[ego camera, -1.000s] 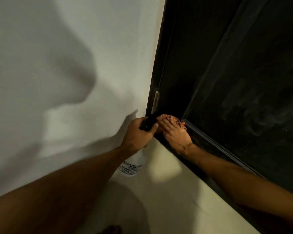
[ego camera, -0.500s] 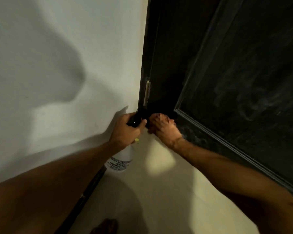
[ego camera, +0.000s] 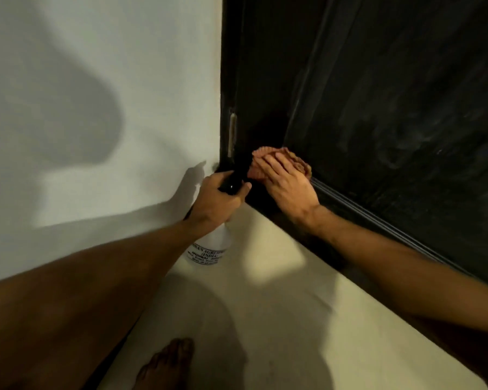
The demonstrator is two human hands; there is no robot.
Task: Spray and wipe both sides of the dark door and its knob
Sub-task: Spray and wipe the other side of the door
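Pressing flat on a crumpled pinkish-orange cloth [ego camera: 268, 156], the right hand [ego camera: 289, 185] has its fingers straight and close together, and it holds the cloth against the low corner of the dark panelled door [ego camera: 392, 108], on the hinge side. The left hand [ego camera: 214, 205] has fingers and thumb curled round the black head of a white plastic spray bottle [ego camera: 210, 249]. The long axis of the bottle is nearly upright: the base is down toward the cream floor [ego camera: 279, 311] and the black head points up toward the door corner. If the base touches the floor, I cannot tell. The two hands are just beside each other. The bottom edge of the door runs diagonally from the hands to the lower right, and a raised moulding runs parallel above it. A pale metal hinge [ego camera: 232, 133] stands upright at the left edge of the door, next to the white wall [ego camera: 96, 80]. Open floor lies between the arms, with a bare foot [ego camera: 166, 364] at the lower border
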